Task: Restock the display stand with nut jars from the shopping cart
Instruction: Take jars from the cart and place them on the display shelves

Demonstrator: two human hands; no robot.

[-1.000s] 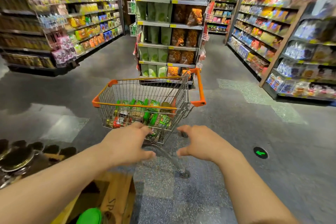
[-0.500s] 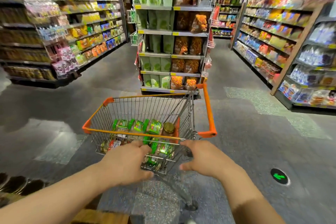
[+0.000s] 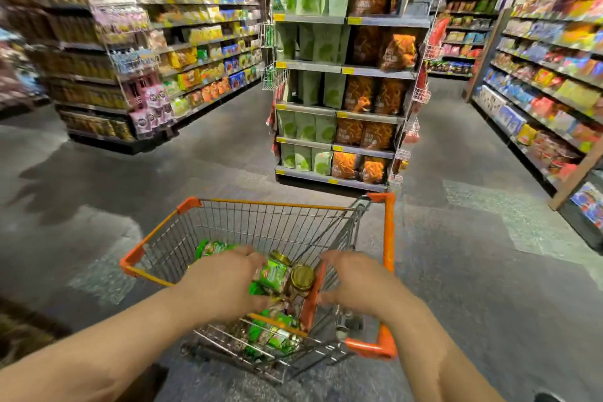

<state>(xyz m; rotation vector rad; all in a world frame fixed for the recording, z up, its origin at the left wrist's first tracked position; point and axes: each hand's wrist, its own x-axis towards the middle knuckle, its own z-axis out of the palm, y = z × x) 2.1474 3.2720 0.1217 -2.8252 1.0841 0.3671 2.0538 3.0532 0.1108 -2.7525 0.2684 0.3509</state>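
Fingers of your left hand [image 3: 225, 281] curl down over the green-labelled nut jars [image 3: 272, 274] in the shopping cart [image 3: 261, 228]; the fingertips are hidden behind the jars, so can't tell if they actually pinch one or just rest on top. Fingers of your right hand [image 3: 355, 281] lie close together, bent slightly, over the cart's near right edge beside the orange corner trim; contact with the wire is likely, but whether they grip it is unclear.

Landmark = cart. Wire basket, orange rim and orange handle [image 3: 388, 238] on its right side. Jars lie piled at the near end of the basket, on their sides, some stacked. One jar with a gold lid [image 3: 301, 277] sits between your two hands, lid facing the camera. More green-labelled jars lie lower in the basket, below your left hand, and one pokes out just beyond your left knuckles.

Beyond the cart's far end, well apart: a snack shelf unit [image 3: 342, 68] holding pale green pouches on the left and dark orange bags on the right, with a "100" sign on top. Left of the cart, across the dark floor [image 3: 98, 179]: long shelves of yellow and blue packets. Right of the cart: another long shelf aisle [image 3: 548, 81] of mixed packs. Picture has motion blur; labels are unreadable.
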